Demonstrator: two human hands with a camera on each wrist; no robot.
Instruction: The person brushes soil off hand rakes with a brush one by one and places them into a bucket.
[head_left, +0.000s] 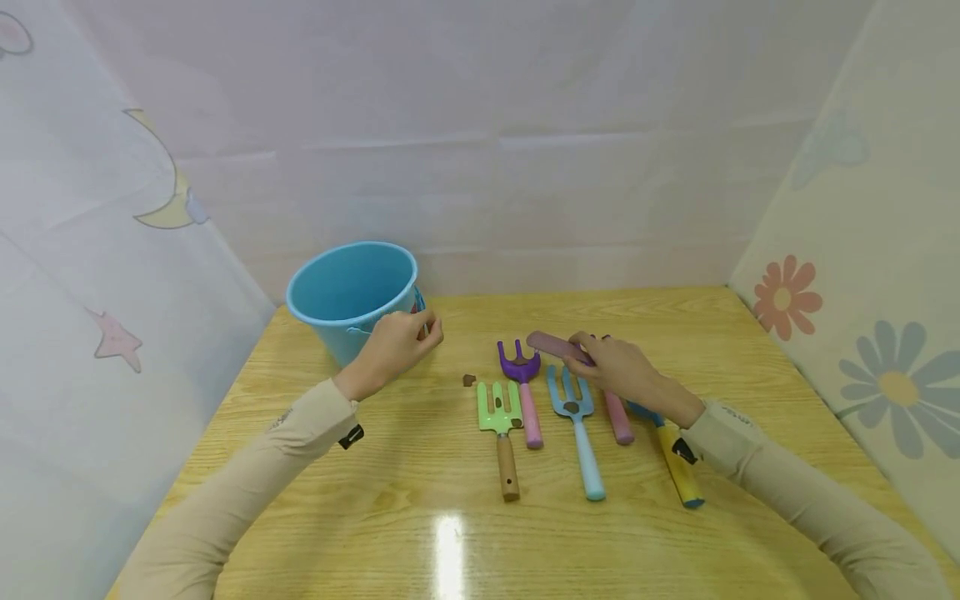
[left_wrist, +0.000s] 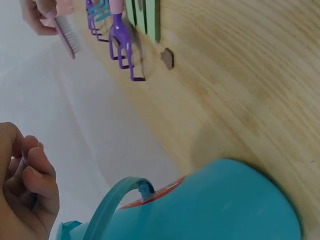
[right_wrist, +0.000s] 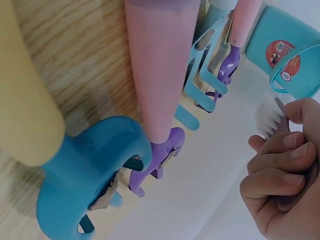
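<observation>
My right hand (head_left: 618, 367) grips a mauve brush (head_left: 555, 345), its white bristles (right_wrist: 268, 116) plain in the right wrist view. The brush is over the table behind a pale blue garden fork (head_left: 588, 458). Left of that fork lie a purple hand rake (head_left: 530, 417) with a pink handle and a light green fork (head_left: 507, 467) with a brown handle. Brown patches sit on several tool heads. Beside the right side of a blue bucket (head_left: 315, 312), my left hand (head_left: 393, 348) is raised with fingers loosely curled and holding nothing.
Another pink-handled purple tool (head_left: 618, 419) and a blue tool with a yellow handle (head_left: 678, 471) lie under my right forearm. One brown scrap (head_left: 468, 380) rests on the wooden table (head_left: 360, 517). Fabric walls (head_left: 495, 167) stand behind and at both sides.
</observation>
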